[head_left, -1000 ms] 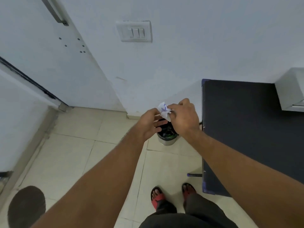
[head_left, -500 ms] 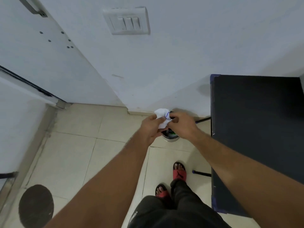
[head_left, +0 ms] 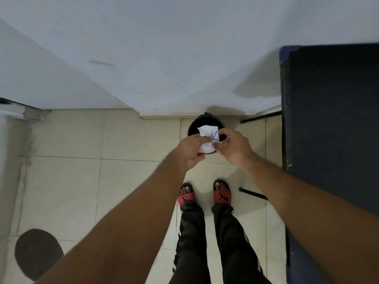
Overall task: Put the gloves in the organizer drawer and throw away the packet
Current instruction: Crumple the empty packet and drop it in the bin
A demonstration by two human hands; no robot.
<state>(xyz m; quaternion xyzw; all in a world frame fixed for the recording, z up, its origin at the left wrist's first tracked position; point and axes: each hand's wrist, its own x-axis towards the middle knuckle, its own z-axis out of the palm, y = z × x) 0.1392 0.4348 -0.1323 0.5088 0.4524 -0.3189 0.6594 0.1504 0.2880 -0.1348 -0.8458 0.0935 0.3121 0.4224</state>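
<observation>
A crumpled white packet point(head_left: 207, 138) with blue print is held between both hands, directly above a small round bin point(head_left: 196, 125) with a black liner that stands on the floor against the wall. My left hand point(head_left: 189, 151) grips the packet's lower left side. My right hand point(head_left: 233, 145) pinches its right edge. The packet and hands hide most of the bin's opening. No gloves or organizer drawer are in view.
A dark table point(head_left: 332, 119) fills the right side, its thin legs point(head_left: 260, 117) reaching toward the bin. My feet in red slippers point(head_left: 205, 194) stand on cream tiles just behind the bin. A dark round patch point(head_left: 38, 253) marks the floor at lower left. A door frame point(head_left: 20, 111) is at far left.
The view has tilted down and moved closer to the bin; the wall switch is out of frame. Both feet now stand side by side. The hands still hold the packet over the bin.
</observation>
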